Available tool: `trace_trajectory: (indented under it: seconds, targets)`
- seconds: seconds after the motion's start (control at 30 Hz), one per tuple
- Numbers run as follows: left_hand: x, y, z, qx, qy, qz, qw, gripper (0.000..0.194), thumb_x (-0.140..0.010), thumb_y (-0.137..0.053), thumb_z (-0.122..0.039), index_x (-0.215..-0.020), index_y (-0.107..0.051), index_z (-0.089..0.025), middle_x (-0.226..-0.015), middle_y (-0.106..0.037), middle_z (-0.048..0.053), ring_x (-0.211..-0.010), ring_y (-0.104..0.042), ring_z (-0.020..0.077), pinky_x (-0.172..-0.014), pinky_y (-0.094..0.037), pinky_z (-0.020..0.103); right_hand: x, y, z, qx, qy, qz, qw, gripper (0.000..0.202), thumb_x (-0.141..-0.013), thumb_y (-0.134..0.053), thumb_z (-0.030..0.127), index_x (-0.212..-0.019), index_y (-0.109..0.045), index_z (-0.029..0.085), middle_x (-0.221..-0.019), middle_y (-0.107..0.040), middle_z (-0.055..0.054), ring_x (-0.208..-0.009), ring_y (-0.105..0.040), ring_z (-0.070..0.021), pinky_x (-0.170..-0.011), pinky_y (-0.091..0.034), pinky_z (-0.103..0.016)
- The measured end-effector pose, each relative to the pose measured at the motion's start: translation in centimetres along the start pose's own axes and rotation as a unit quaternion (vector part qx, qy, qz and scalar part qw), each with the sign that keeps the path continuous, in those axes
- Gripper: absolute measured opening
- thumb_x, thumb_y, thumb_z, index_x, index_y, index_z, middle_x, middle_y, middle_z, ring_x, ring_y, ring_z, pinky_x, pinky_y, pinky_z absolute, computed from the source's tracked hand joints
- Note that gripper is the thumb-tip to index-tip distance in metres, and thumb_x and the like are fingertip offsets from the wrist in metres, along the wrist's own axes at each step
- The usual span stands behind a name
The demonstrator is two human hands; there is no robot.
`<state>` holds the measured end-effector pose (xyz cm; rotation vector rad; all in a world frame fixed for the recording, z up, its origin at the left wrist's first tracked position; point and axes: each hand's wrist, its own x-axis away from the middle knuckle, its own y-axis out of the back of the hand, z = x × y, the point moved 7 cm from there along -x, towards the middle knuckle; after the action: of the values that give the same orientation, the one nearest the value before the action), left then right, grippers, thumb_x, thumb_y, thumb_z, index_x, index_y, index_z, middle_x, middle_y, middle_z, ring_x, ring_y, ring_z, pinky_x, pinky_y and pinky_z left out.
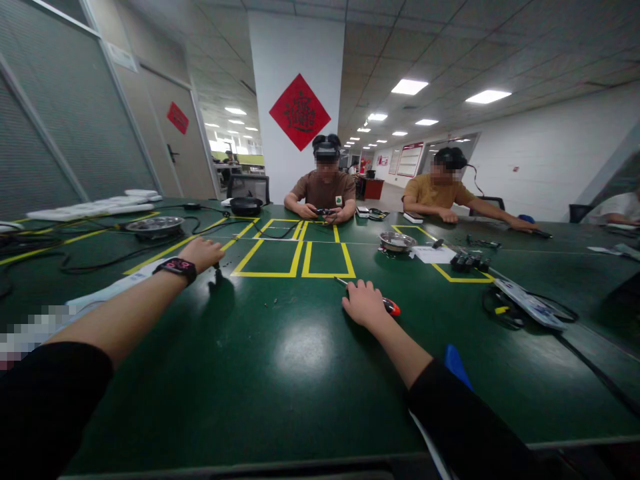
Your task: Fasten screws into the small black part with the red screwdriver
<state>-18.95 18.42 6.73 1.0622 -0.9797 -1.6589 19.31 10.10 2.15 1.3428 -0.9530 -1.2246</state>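
Observation:
My left hand (201, 255), with a dark watch at the wrist, is closed round a small dark object (217, 266) whose lower end shows under the fingers, just above the green table (280, 427). My right hand (364, 303) lies over a screwdriver with a red and black handle (392, 307). Its metal shaft (341, 281) points out to the left of the fingers. The fingers are bent over the tool and pressed together. A few tiny dark bits (271, 304) lie on the table between my hands.
Yellow tape rectangles (329, 275) mark the table. Metal bowls stand left (155, 227) and right (397, 242). Black parts (470, 261) and a power strip (530, 305) lie at the right; cables cross the left. A blue object (457, 367) is beside my right sleeve. People sit opposite.

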Motion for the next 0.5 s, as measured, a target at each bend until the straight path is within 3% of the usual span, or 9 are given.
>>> trace_trajectory:
  seconds: [0.07,0.17,0.27,0.37,0.5]
  targets:
    - [0.1,0.3,0.8,-0.007,0.026,0.003,1.000,0.012,-0.084,-0.047,-0.009,-0.079,-0.056,-0.004,-0.069,-0.051,-0.001,-0.079,-0.045,0.0104,-0.073,-0.020,0.018,0.0,0.2,-0.2,-0.004,-0.006,0.001,1.000,0.040,-0.082,-0.041,0.033,-0.118,-0.045,0.018,-0.114,-0.051,-0.016,-0.105,-0.046,-0.0296,-0.083,-0.038,-0.044]
    - [0.5,1.3,1.0,-0.008,0.075,-0.014,0.997,0.030,-0.085,-0.047,-0.035,-0.084,-0.056,-0.006,-0.068,-0.052,-0.001,-0.077,-0.049,0.0135,-0.072,-0.024,0.019,0.1,0.4,-1.2,-0.004,-0.060,0.010,0.998,0.053,-0.079,-0.045,0.026,-0.130,-0.032,0.020,-0.116,-0.050,-0.017,-0.105,-0.047,-0.0295,-0.080,-0.040,-0.043]
    - [1.9,3.6,-1.5,0.103,0.148,-0.105,0.978,0.047,-0.081,-0.042,-0.056,-0.088,-0.057,-0.012,-0.072,-0.058,0.002,-0.071,-0.052,0.0163,-0.063,-0.029,0.020,0.3,0.6,-2.4,0.011,-0.128,0.022,0.992,0.047,-0.079,-0.047,0.024,-0.125,-0.039,0.015,-0.114,-0.050,-0.020,-0.104,-0.049,-0.0321,-0.076,-0.042,-0.043]
    - [3.6,5.2,-8.4,0.339,0.121,-0.154,0.920,0.043,-0.085,-0.033,-0.052,-0.083,-0.055,-0.015,-0.067,-0.061,0.002,-0.064,-0.054,0.0169,-0.059,-0.035,0.024,0.4,0.9,-2.3,0.013,-0.121,0.014,0.992,0.031,-0.081,-0.046,0.022,-0.109,-0.051,0.012,-0.109,-0.051,-0.020,-0.101,-0.052,-0.0308,-0.073,-0.044,-0.039]
    - [6.4,6.6,-19.7,0.575,0.033,-0.141,0.806,0.034,-0.088,-0.030,-0.046,-0.092,-0.047,-0.017,-0.077,-0.062,0.003,-0.072,-0.057,0.0171,-0.069,-0.042,0.029,0.7,1.0,-1.1,0.005,-0.081,-0.013,0.997,0.025,-0.083,-0.042,0.023,-0.104,-0.052,0.015,-0.103,-0.054,-0.016,-0.090,-0.058,-0.0247,-0.070,-0.045,-0.034]
